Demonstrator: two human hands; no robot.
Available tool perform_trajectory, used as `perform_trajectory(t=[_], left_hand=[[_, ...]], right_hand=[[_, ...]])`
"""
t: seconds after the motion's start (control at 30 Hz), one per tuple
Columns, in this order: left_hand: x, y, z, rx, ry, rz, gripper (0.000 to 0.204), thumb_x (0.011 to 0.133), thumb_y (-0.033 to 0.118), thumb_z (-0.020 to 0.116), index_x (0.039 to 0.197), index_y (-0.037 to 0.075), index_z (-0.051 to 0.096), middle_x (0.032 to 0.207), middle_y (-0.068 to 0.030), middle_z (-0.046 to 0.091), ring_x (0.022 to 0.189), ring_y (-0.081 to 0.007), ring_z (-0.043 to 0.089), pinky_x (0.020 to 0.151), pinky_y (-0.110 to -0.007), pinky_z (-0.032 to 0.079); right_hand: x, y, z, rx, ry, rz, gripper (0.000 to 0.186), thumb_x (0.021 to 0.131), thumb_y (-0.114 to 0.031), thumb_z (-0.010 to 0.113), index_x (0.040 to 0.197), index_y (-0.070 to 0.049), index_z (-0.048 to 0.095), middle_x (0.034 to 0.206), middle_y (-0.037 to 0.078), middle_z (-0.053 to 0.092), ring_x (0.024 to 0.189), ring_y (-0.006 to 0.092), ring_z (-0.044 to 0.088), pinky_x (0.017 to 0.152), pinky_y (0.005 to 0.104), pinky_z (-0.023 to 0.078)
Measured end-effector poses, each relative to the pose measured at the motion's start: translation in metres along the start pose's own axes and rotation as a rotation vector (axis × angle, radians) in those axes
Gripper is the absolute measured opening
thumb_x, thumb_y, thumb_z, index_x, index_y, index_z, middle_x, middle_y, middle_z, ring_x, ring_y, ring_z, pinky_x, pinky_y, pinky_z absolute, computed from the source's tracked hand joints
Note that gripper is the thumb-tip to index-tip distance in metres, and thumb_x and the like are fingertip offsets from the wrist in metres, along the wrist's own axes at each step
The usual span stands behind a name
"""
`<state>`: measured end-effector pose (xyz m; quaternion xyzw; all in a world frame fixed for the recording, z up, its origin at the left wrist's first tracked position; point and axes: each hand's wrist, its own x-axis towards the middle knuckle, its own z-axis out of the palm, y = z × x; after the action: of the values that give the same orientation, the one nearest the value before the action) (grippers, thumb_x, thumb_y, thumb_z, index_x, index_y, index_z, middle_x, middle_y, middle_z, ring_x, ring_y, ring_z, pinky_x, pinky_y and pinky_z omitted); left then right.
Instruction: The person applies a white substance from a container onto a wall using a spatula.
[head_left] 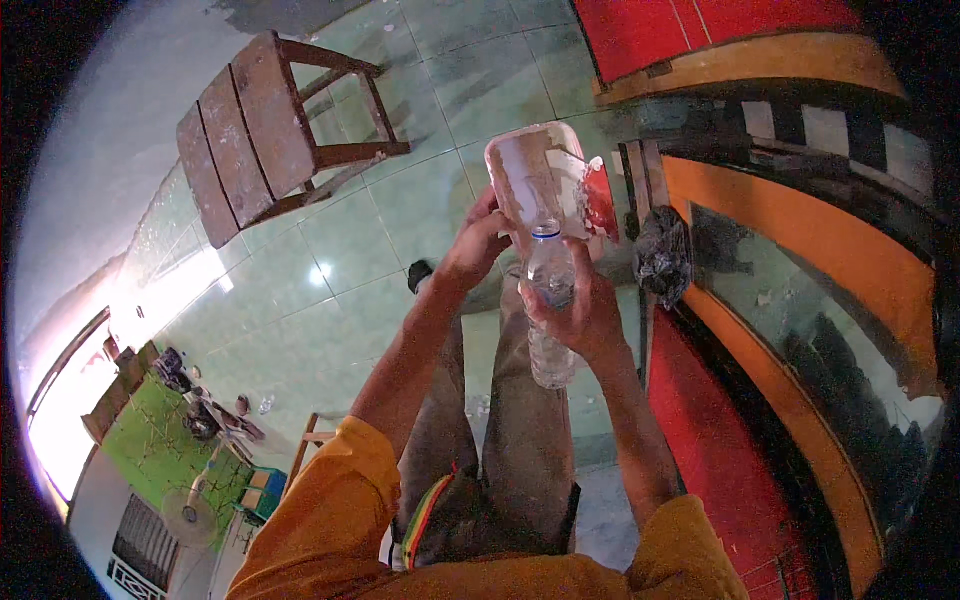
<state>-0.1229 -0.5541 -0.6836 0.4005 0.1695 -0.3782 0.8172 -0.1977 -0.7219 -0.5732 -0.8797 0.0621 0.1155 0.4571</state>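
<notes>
My left hand (482, 242) is closed on the near left edge of a shallow pale container (520, 170) with rounded corners. Whitish paste or paint is smeared over its inside. A red flat piece (600, 200), crusted with white, rests at its right side; I cannot tell exactly what it is. My right hand (588, 312) wraps round a clear plastic bottle (552, 360) with a blue ring at its neck. The bottle's neck reaches the near edge of the container. Whether anything flows from it cannot be made out.
A wooden stool (250, 125) stands on the green tiled floor (350, 235) at the far left. To the right is a red and orange cabinet (810, 230) with glass, and a dark plastic bag (662, 258) beside it. A fan (190, 515) shows at lower left.
</notes>
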Motion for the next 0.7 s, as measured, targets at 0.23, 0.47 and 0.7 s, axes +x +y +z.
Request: perform_trajectory(t=[0.23, 0.47, 0.7], left_hand=[[-0.005, 0.006, 0.007, 0.033, 0.016, -0.034, 0.068, 0.080, 0.011, 0.055, 0.146, 0.017, 0.040, 0.134, -0.0035, 0.052, 0.124, -0.0212, 0.049, 0.103, -0.042, 0.043], [-0.007, 0.009, 0.012, 0.012, 0.015, -0.014, 0.071, 0.079, 0.010, 0.055, 0.148, 0.016, 0.038, 0.135, -0.0032, 0.052, 0.125, -0.0210, 0.049, 0.103, -0.043, 0.042], [-0.007, 0.006, 0.015, -0.051, 0.012, -0.003, 0.069, 0.079, 0.009, 0.053, 0.146, 0.015, 0.039, 0.134, -0.0033, 0.053, 0.123, -0.0205, 0.050, 0.102, -0.042, 0.043]], right_hand=[[-0.001, 0.005, 0.001, -0.009, -0.016, 0.021, 0.086, 0.078, -0.045, 0.078, 0.135, 0.008, 0.041, 0.102, 0.029, 0.067, 0.091, 0.0444, 0.068, 0.080, 0.0473, 0.056], [-0.001, 0.001, -0.006, 0.063, -0.037, 0.036, 0.074, 0.080, -0.038, 0.077, 0.134, -0.002, 0.041, 0.108, 0.027, 0.063, 0.098, 0.0462, 0.065, 0.083, 0.0497, 0.052], [0.001, 0.001, -0.011, 0.089, -0.065, 0.101, 0.074, 0.079, -0.040, 0.076, 0.133, -0.003, 0.042, 0.109, 0.027, 0.062, 0.098, 0.0457, 0.065, 0.082, 0.0503, 0.051]])
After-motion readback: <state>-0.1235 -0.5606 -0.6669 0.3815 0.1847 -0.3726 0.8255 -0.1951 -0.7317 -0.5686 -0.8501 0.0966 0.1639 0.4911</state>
